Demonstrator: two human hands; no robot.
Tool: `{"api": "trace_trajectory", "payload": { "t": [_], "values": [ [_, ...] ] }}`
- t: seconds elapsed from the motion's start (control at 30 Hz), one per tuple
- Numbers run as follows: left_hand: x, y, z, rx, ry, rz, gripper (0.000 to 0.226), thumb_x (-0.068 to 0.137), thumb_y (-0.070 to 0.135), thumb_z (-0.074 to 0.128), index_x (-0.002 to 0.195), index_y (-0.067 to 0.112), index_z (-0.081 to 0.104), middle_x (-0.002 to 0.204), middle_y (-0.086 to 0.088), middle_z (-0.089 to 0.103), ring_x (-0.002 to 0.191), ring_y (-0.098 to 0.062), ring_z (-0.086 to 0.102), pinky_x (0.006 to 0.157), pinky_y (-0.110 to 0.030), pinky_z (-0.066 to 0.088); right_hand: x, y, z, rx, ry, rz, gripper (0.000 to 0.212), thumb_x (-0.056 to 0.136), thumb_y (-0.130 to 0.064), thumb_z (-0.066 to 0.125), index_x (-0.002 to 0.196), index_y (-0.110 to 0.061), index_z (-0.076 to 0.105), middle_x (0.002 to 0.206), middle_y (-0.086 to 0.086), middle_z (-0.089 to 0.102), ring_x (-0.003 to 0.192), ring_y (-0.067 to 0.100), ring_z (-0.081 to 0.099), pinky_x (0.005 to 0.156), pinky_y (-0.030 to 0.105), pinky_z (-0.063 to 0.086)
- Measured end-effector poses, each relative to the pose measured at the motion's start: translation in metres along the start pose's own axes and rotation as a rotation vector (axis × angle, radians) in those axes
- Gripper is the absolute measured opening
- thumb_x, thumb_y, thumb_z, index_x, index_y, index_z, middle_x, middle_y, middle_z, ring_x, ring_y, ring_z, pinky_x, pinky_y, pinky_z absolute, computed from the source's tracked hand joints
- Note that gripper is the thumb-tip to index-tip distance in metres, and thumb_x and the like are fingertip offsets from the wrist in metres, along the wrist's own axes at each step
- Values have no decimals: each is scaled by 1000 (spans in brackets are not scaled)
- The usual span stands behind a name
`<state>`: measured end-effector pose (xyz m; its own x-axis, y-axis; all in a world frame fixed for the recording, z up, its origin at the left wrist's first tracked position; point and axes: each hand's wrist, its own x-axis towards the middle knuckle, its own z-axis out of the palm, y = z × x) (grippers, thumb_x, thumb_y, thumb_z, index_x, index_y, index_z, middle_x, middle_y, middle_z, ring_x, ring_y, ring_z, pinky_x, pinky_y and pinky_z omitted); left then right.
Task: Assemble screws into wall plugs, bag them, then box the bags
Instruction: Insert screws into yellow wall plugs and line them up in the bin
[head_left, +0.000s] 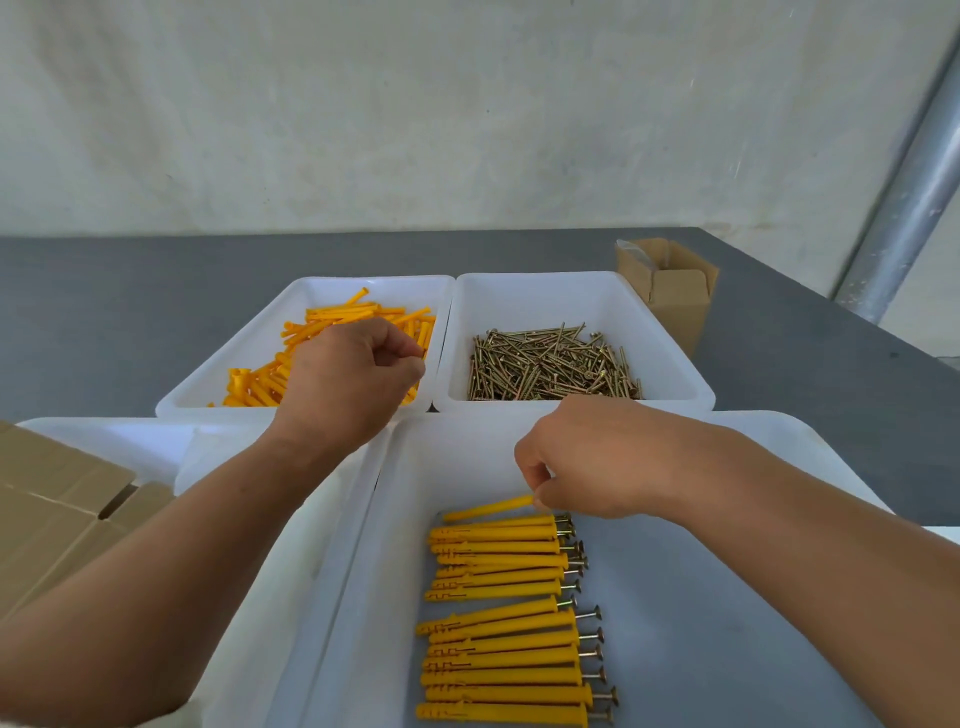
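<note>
Grey tabletop (104, 312) under my view carries white trays. My right hand (587, 462) pinches one end of a yellow plug (488, 509) just above the assembled row (504, 613) in the near tray (779, 597). My left hand (353, 374) curls over the loose plugs (260, 384); I cannot tell whether it holds one. The screws (550, 364) lie in the neighbouring tray.

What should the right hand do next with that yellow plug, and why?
Probably set it down and let go: the right hand pinches one end of the yellow plug at the far end of the row of assembled plugs in the near tray. The left hand hovers over the loose plugs.
</note>
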<state>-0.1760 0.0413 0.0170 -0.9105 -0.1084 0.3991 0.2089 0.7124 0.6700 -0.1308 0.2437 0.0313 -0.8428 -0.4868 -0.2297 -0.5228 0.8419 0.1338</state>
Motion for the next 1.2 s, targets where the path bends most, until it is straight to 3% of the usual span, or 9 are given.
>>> {"api": "trace_trajectory", "payload": {
  "t": [0.3, 0.43, 0.6, 0.7, 0.8, 0.87, 0.93, 1.0, 1.2],
  "values": [
    [7, -21, 0, 245, 34, -63, 7, 86, 28, 65, 82, 26, 69, 70, 17, 58, 69, -5, 52, 57, -24, 36, 5, 6, 5, 66, 42, 1, 14, 94, -30, 58, 106, -27, 67, 72, -12, 44, 65, 5, 39, 54, 21, 32],
    [9, -29, 2, 376, 8, -51, 20, 91, 37, 59, 87, 22, 70, 72, 9, 56, 76, -15, 49, 61, -28, 32, 5, 11, 0, 129, 103, 13, 21, 95, -34, 56, 96, -20, 71, 81, -4, 64, 75, 9, 57, 67, 29, 47],
    [11, -35, 3, 543, -92, -90, 46, 96, 56, 40, 68, 23, 57, 67, 8, 48, 73, -19, 45, 60, -30, 31, 12, 25, -4, 247, 439, 98, 24, 94, -34, 51, 77, -23, 64, 72, -7, 63, 69, 9, 55, 58, 27, 43],
    [12, -37, 3, 643, -212, -122, 61, 94, 66, 23, 76, 23, 62, 80, 2, 56, 84, -23, 50, 71, -34, 39, 21, 42, 1, 243, 601, 237, 36, 98, -40, 45, 69, -21, 56, 62, -5, 55, 62, 11, 49, 50, 28, 32],
    [14, -38, 2, 725, -306, -120, 73, 91, 72, 12, 99, 27, 70, 107, -2, 65, 104, -26, 55, 77, -35, 39, 28, 62, 14, 267, 510, 358, 49, 101, -51, 32, 66, -20, 47, 69, -2, 48, 63, 10, 44, 51, 30, 25],
    [15, -38, 2, 755, -342, -110, 78, 89, 75, 9, 108, 29, 70, 117, -2, 65, 111, -26, 55, 80, -35, 40, 30, 71, 24, 334, 367, 404, 58, 101, -58, 20, 73, -19, 53, 78, 1, 53, 73, 15, 50, 57, 29, 30],
    [17, -38, 1, 759, -368, -118, 82, 87, 77, 7, 113, 29, 68, 122, -2, 63, 115, -26, 54, 82, -36, 40, 33, 74, 29, 345, 210, 433, 72, 98, -64, 9, 105, -21, 66, 110, 5, 64, 102, 23, 56, 76, 33, 40],
    [17, -37, 1, 760, -378, -139, 86, 85, 80, 6, 117, 29, 67, 127, -3, 61, 117, -27, 53, 82, -36, 38, 35, 75, 30, 339, 104, 455, 82, 94, -70, 3, 135, -25, 57, 141, 5, 53, 127, 27, 47, 96, 40, 39],
    [17, -38, 1, 770, -381, -134, 86, 85, 80, 8, 119, 28, 66, 131, -3, 59, 120, -26, 52, 83, -36, 38, 41, 79, 30, 351, 29, 470, 87, 92, -74, 4, 142, -19, 50, 153, 7, 40, 137, 27, 40, 105, 43, 34]
  ]
}}
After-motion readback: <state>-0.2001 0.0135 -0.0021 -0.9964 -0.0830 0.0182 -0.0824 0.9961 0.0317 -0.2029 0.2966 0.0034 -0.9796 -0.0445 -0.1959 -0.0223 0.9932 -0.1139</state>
